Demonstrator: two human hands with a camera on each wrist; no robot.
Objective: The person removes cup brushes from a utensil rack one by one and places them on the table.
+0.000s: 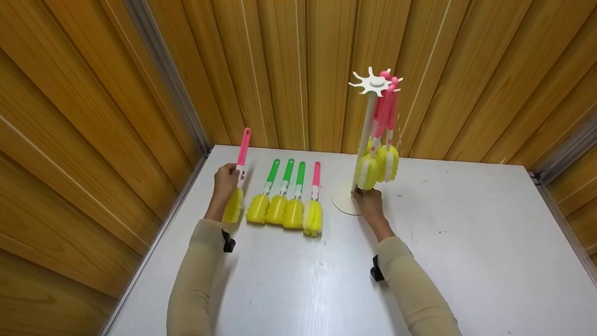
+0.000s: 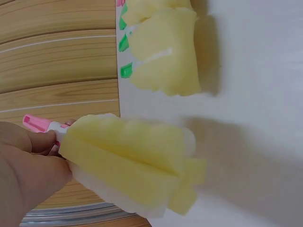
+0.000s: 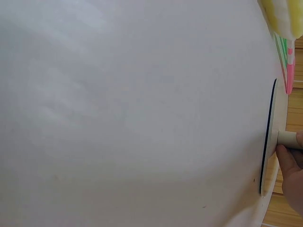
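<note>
One pink-handled brush (image 1: 243, 153) is up in the left hand (image 1: 226, 182), thumb and fingers closed round its white neck, handle end high, sponge below! Off to its right, past a row of four brushes (image 1: 278, 209), stands the white rack (image 1: 365, 135), and it's the right hand (image 1: 370, 205) beside it, fingers curled round the pole's foot. Everything seems to hinge on that sideways gap: bare hooks (image 1: 358, 85) face left, hung brushes (image 1: 383, 114) crowd the right.

Wood-panelled walls (image 1: 275, 70), white table (image 1: 485, 252)
</note>
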